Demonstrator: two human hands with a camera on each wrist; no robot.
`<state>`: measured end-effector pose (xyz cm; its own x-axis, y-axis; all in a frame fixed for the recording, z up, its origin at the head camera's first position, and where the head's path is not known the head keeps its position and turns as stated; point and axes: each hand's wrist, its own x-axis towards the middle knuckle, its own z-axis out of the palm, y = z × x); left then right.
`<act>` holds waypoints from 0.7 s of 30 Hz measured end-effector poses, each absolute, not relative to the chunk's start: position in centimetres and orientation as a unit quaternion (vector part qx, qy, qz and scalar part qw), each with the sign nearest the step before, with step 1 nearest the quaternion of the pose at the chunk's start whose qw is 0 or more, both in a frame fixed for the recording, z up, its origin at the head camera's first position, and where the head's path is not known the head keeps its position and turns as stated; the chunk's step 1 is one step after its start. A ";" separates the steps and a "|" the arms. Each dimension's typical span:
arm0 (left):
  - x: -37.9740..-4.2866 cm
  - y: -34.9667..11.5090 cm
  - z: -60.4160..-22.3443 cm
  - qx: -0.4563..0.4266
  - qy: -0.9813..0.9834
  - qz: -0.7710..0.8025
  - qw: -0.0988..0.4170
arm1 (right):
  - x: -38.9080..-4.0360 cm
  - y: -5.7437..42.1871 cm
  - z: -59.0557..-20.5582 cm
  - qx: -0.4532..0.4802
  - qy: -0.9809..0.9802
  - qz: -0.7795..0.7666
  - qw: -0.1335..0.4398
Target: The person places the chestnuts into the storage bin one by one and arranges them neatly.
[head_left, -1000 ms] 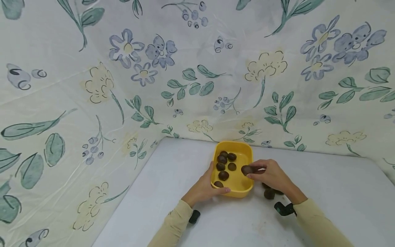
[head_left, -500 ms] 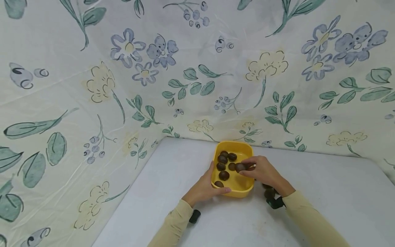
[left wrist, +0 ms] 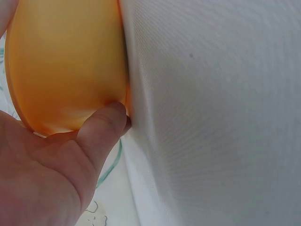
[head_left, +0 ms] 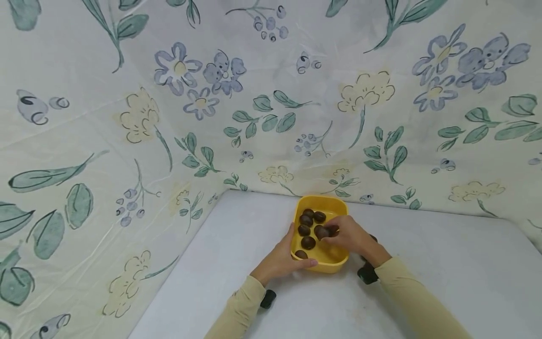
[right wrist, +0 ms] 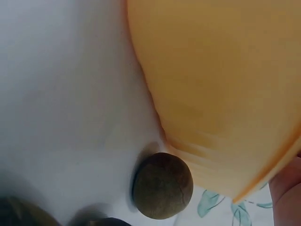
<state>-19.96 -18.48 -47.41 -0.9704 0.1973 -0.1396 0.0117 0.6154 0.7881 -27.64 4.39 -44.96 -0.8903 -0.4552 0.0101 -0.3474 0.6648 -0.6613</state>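
My left hand (head_left: 279,256) grips the yellow tub (head_left: 326,267) at its near left corner, thumb over the front rim. In the left wrist view the thumb and fingers of the left hand (left wrist: 51,169) lie against the tub's wall. My right hand (head_left: 349,235) reaches over the tub's right rim and pinches a dark brown, roundish, nut-like ball (head_left: 323,233) low inside it. Another dark shape shows between those fingers; I cannot tell whether it is a second ball. Several similar brown balls (head_left: 308,243) lie in the tub's left half.
Outside the tub, near its right side, more brown balls lie on the white table (head_left: 203,254), including a brown-green ball (right wrist: 163,186) in the right wrist view. Flower-patterned cloth (head_left: 254,141) hangs behind and to the left. Dark wrist cameras (head_left: 268,299) sit under both wrists.
My right hand has moved left and into the tub with the ball, from above the right rim to beside the other balls. The left hand and tub have stayed in place.
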 end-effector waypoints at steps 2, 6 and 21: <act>-20.0 -18.4 -47.4 0.061 0.894 0.432 0.106 | -27.6 4.1 -45.0 -0.222 0.913 -0.332 0.079; -20.0 -18.5 -47.4 0.066 0.895 0.429 0.103 | -27.6 3.6 -44.9 -0.216 0.921 -0.311 0.088; -19.7 -18.9 -47.4 0.068 0.893 0.432 0.106 | -27.2 2.4 -45.4 -0.247 0.937 -0.231 0.093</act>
<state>-19.68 -18.94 -47.38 -0.9684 0.2127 -0.1300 0.0299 0.6169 0.7865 -27.24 2.36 -45.37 -0.8610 -0.5050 -0.0601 -0.4190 0.7715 -0.4787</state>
